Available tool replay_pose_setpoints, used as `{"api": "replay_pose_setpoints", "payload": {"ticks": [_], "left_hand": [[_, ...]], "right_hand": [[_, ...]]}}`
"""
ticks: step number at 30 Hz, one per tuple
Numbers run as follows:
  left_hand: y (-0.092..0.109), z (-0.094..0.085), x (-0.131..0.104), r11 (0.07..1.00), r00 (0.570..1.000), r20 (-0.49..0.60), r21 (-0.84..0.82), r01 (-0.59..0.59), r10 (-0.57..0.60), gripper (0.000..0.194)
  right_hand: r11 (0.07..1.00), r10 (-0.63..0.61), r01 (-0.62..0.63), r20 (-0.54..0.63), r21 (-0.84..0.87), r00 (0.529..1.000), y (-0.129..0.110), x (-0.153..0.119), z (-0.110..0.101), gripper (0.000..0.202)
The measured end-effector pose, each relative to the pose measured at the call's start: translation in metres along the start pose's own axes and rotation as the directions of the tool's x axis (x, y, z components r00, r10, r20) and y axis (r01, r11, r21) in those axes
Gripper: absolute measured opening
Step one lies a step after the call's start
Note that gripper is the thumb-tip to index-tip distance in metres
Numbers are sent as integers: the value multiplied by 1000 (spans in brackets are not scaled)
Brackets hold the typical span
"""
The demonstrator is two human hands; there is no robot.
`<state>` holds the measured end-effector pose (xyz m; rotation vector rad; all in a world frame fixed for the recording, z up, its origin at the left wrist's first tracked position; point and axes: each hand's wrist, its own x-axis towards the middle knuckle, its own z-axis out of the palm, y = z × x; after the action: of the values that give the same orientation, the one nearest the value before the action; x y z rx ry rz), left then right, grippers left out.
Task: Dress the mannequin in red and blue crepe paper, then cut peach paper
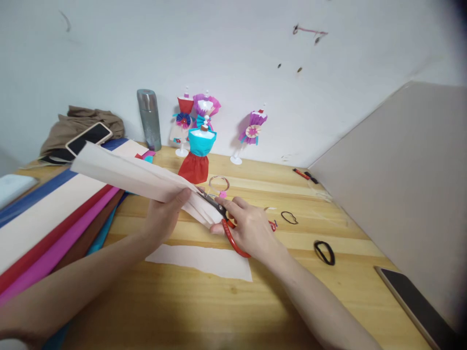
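My left hand [168, 210] grips a long folded sheet of white crepe paper [127, 174], thumb on top, holding it off the table. My right hand [251, 226] is closed around red-handled scissors [233, 240]. Their dark blades lie across the paper near its right end, close to my left thumb; the exact cutting line is hard to make out. On the table below my hands lies a loose white paper strip [204, 260] with an uneven edge.
Colored paper sheets [62, 231] cover the left side. Behind stand small dressed mannequins [202, 146] and a grey flask [149, 119]. A phone [89, 137] rests by a brown cloth [82, 120]. Rightward are black hair ties [324, 253], a cutter knife [302, 174] and a dark-screened device [412, 296].
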<state>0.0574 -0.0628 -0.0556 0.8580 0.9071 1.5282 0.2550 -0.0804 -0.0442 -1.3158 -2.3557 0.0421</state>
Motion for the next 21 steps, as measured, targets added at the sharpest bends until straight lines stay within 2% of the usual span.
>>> {"api": "replay_pose_setpoints", "payload": {"ticks": [8,15,21], "left_hand": [[9,4,0,1000,998,67,-28,-3,5,25],[5,1,0,999,999,26,-46,28,-27,27],[6,4,-2,997,998,69,-80,14,-8,27]], "right_hand": [[1000,-23,23,-28,-5,999,-2,-3,-2,67],[999,-27,26,-45,-23,999,-2,-2,1,67],[1000,-5,4,-33,-18,999,-2,-2,1,65]]}}
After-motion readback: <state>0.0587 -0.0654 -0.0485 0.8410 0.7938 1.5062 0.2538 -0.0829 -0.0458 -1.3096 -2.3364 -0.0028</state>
